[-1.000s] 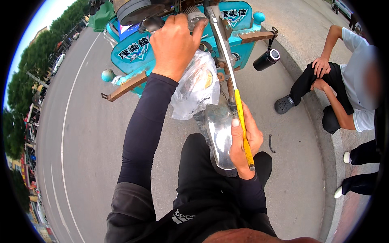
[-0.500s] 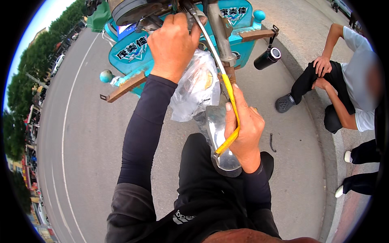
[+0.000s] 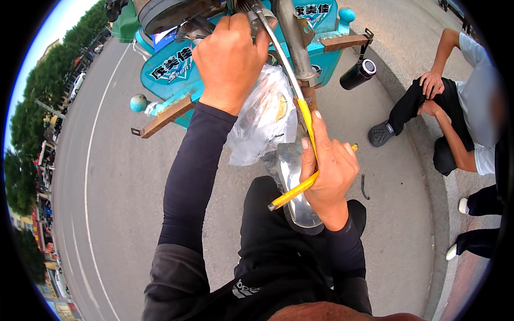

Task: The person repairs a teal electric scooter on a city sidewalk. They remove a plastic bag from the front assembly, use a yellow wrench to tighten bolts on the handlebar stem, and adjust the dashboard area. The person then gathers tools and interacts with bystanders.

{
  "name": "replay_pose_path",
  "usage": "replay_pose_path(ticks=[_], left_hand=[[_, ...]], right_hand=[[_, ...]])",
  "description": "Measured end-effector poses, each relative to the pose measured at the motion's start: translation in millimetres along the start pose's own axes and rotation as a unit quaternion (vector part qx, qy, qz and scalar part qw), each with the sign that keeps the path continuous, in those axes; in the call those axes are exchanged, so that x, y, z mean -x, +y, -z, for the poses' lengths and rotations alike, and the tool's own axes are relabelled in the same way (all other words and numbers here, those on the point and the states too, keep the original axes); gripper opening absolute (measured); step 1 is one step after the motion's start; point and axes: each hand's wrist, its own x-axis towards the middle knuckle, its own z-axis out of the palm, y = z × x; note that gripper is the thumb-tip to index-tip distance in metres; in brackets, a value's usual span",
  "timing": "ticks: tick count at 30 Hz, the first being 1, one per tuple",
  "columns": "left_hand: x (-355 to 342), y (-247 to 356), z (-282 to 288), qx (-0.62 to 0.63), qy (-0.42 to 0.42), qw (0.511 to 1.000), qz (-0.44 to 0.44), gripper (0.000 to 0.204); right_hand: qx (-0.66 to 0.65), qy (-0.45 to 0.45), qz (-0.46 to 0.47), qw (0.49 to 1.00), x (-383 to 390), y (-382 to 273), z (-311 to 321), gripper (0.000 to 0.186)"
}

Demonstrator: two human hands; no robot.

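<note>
At the top, my left hand (image 3: 227, 64) has bent fingers on metal fittings beside a dark round housing (image 3: 163, 13); what exactly they grip is hidden. My right hand (image 3: 329, 176) is closed on a long steel tool (image 3: 284, 58) with yellow handles, one angled down-left across my palm. The tool's far end reaches the fittings near my left fingertips, alongside a steel tube (image 3: 294, 43). Below hang a crumpled clear plastic bag (image 3: 254, 128) and, under my right hand, a shiny curved metal piece (image 3: 289, 163), all against a turquoise vehicle body (image 3: 166, 75) with rusty brackets.
A black flask (image 3: 353, 77) hangs from the right bracket. A person in white (image 3: 444, 96) crouches at the curb (image 3: 428, 182), with another person's legs (image 3: 482, 203) below them. A short dark rod (image 3: 364, 187) lies on the pavement. Road, parked cars and trees line the left.
Since a second ago, the yellow handles have spread from nearly one line into an angle, one swinging down-left. My right hand has shifted right, and the tool's far end now sits further left.
</note>
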Motion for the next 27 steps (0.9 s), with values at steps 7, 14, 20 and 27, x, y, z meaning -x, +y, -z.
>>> replay_pose_path(ticks=[7,14,20,27], left_hand=[[-0.9,0.8,-1.0,0.012,0.021,1.000,-0.017,0.037],[-1.9,3.2,5.7,-0.006,-0.025,0.999,0.023,0.036],[-2.4,3.9,4.7,0.010,-0.033,0.999,0.023,0.034],[-2.0,2.2,5.7,0.018,-0.032,0.999,0.023,0.033]], right_hand=[[0.021,-0.008,0.036,0.999,2.8,15.6,-2.0,0.052],[-0.045,-0.013,0.001,0.999,2.3,12.1,-4.0,0.050],[-0.110,-0.008,-0.032,0.993,1.3,14.8,-3.2,0.046],[-0.191,-0.026,-0.099,0.976,0.0,10.3,0.9,0.042]])
